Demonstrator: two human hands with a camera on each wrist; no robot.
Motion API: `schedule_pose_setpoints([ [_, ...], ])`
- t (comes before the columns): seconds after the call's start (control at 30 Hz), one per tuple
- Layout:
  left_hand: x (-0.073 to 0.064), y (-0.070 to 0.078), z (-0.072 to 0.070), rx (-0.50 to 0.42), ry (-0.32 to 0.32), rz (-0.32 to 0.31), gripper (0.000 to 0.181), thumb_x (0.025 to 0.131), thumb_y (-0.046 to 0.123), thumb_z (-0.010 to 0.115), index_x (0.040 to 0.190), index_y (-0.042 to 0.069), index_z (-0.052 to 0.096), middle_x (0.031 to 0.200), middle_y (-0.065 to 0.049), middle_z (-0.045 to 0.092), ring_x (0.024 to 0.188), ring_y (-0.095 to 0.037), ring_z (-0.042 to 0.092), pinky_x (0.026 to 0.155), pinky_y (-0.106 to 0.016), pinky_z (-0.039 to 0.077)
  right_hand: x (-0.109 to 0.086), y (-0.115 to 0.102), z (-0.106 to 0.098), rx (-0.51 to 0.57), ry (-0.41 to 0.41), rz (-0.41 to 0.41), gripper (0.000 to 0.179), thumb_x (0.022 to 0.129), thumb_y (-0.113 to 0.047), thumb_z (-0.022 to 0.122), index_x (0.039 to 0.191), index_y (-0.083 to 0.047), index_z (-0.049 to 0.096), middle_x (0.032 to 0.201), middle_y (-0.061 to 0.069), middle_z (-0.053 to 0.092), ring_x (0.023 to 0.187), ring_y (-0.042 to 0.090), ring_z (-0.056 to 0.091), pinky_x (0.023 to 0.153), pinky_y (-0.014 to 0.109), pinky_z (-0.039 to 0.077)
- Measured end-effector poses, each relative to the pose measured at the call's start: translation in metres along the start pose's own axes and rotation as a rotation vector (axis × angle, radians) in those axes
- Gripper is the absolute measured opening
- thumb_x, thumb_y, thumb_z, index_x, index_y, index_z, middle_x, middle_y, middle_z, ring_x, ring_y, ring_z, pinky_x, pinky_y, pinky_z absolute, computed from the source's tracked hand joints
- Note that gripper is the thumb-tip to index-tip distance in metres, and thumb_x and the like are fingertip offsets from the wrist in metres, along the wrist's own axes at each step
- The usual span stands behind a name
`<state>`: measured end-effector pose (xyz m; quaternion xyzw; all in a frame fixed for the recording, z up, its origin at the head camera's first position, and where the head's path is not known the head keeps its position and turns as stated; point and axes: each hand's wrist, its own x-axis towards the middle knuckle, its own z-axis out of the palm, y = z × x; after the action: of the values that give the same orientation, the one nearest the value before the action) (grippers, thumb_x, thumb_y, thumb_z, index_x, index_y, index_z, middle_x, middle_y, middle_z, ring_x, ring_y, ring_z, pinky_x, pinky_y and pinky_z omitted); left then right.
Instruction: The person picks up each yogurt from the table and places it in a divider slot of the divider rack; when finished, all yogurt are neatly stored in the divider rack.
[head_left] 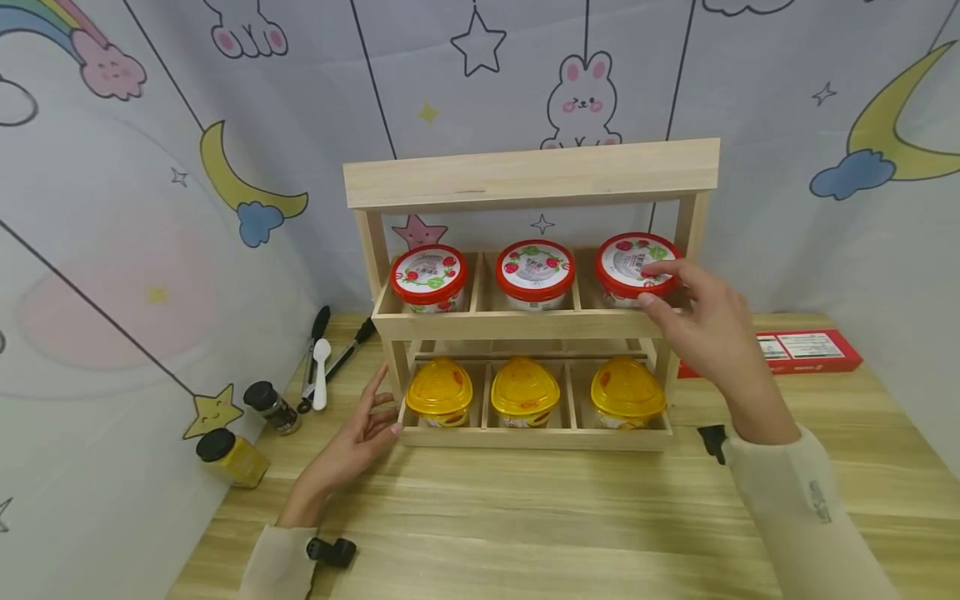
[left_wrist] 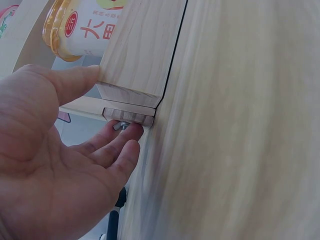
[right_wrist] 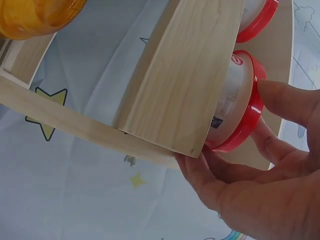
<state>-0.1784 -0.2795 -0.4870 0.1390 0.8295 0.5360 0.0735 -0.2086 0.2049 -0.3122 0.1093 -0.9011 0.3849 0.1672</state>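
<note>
A two-tier wooden rack stands on the table. In its upper tray sit red-lidded tubs with strawberry prints: a left tub, a middle tub and a right tub. My right hand holds the right tub by its lid, thumb at the red rim; in the right wrist view other fingers reach the tray's end. My left hand grips the rack's lower left corner. Its thumb meets the tray's edge, fingertips beside a wing nut. Yellow-lidded cups fill the lower tray's three compartments.
Left of the rack lie a white spoon and black-handled utensils. Nearby are a black-capped jar and a tipped yellow bottle. A red box lies at the right rear. Printed cloth hangs behind.
</note>
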Motion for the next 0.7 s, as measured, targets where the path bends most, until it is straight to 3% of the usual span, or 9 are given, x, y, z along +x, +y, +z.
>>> schedule_pose_setpoints([
  [0.17, 0.0001, -0.0001, 0.0001, 0.000, 0.001, -0.001, 0.094, 0.111, 0.013, 0.060, 0.173, 0.041, -0.004, 0.165, -0.032, 0.028, 0.152, -0.057, 0.042, 0.126, -0.062, 0.035, -0.0013, 0.0011, 0.0008, -0.049, 0.046, -0.034, 0.038, 0.105, -0.025, 0.067, 0.141, -0.011, 0.067, 0.116, 0.022, 0.068, 0.102, 0.037, 0.052, 0.078, 0.044, 0.039],
  [0.37, 0.0009, -0.0008, -0.0007, -0.002, 0.000, 0.003, 0.094, 0.111, 0.012, 0.060, 0.173, 0.041, -0.004, 0.164, -0.032, 0.028, 0.152, -0.057, 0.042, 0.127, -0.064, 0.035, -0.0017, -0.0011, 0.0012, -0.085, 0.034, -0.032, 0.041, 0.106, -0.026, 0.065, 0.144, -0.014, 0.065, 0.137, 0.024, 0.069, 0.111, 0.042, 0.058, 0.089, 0.053, 0.047],
  [0.6, 0.0005, -0.0013, -0.0014, 0.009, 0.003, 0.005, 0.094, 0.110, 0.012, 0.060, 0.173, 0.040, -0.004, 0.165, -0.033, 0.029, 0.151, -0.057, 0.043, 0.126, -0.064, 0.035, -0.0024, 0.0017, 0.0002, -0.083, 0.009, -0.028, 0.043, 0.106, -0.029, 0.064, 0.147, -0.017, 0.063, 0.130, 0.023, 0.070, 0.106, 0.039, 0.053, 0.082, 0.047, 0.041],
  [0.7, 0.0015, -0.0007, -0.0001, 0.006, 0.002, 0.008, 0.094, 0.110, 0.012, 0.061, 0.173, 0.040, -0.004, 0.165, -0.033, 0.029, 0.151, -0.057, 0.044, 0.126, -0.064, 0.035, -0.0057, 0.0067, -0.0019, -0.062, 0.012, -0.049, 0.045, 0.106, -0.030, 0.065, 0.150, -0.018, 0.062, 0.140, 0.023, 0.067, 0.113, 0.042, 0.054, 0.088, 0.055, 0.046],
])
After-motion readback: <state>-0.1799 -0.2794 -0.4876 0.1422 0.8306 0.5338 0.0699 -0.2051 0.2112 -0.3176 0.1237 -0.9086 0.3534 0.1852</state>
